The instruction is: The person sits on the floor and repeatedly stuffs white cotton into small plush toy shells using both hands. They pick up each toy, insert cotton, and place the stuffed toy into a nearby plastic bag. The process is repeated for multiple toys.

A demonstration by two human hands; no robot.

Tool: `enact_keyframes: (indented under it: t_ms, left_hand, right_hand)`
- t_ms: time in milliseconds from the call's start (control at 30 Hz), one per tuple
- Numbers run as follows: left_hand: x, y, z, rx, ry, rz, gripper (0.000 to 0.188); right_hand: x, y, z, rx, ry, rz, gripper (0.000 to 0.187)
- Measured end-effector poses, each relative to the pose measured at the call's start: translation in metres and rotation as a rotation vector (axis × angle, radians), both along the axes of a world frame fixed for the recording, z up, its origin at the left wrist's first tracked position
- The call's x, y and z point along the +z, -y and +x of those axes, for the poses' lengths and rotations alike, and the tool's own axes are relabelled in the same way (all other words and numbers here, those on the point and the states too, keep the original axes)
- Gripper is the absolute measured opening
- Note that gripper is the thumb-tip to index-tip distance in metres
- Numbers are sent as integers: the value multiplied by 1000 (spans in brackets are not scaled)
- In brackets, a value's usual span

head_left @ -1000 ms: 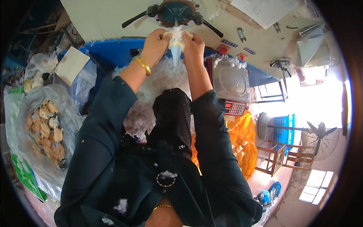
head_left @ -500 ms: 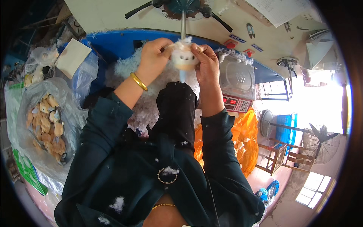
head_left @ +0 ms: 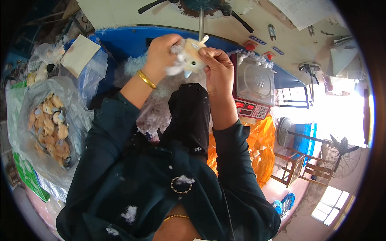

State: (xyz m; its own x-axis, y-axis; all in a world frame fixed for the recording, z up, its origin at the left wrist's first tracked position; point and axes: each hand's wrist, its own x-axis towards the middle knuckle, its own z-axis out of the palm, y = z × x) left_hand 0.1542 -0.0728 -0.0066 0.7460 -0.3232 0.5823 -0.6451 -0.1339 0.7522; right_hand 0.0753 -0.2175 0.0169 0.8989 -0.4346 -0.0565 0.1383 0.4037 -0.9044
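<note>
Between my hands, above my knee, is a small plush toy point(head_left: 194, 60) in cream and tan, with a dark eye and a pale blue tip underneath. My right hand point(head_left: 219, 66) pinches its right side between thumb and fingers. At the toy's other end my left hand point(head_left: 161, 54) is closed, its fingertips partly hidden behind loose white stuffing point(head_left: 174, 69) that bulges beside the palm. Just beyond the toy, a thin metal tube point(head_left: 201, 25) comes down from the machine on the table.
White fluff point(head_left: 155, 90) covers the blue-edged tray point(head_left: 120, 40). A clear bag point(head_left: 76, 104) of tan plush pieces point(head_left: 50, 128) stands at left. At right are a red scale point(head_left: 253, 108), an orange bag point(head_left: 261, 156), a stool point(head_left: 289, 166) and a fan point(head_left: 341, 154).
The plush toy has come away from the tube's end and turned sideways, so one eye shows instead of its whole face. More white stuffing shows by my left hand.
</note>
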Motion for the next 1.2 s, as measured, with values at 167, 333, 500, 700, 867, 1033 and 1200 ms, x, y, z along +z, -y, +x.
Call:
enact_keyframes:
  t_ms: [167,333,500,700,867,1033,1200]
  left_hand:
    - [13,2,-10,41,76,92,15]
    - [8,-2,-29,46,109,89,17]
    - [3,6,-35,64,175,103,13]
    - [-7,-37,-78,93,-11,241,14]
    - [-18,-229,-141,624,-297,549,31]
    - [-32,-366,-243,508,-726,1205,71]
    - [-67,-353,-263,336,-597,1625,72]
  right_hand:
    - [-24,17,8,-7,112,108,12]
    - [-29,22,-3,69,233,139,11]
    - [-28,34,-8,11,15,4,13]
    - [-42,67,-54,-78,-152,-293,13]
    - [-47,129,-165,-92,-650,-777,19]
    - [-35,167,-232,303,-1084,-1106,26]
    - [-40,174,-194,529,-1042,-1252,33]
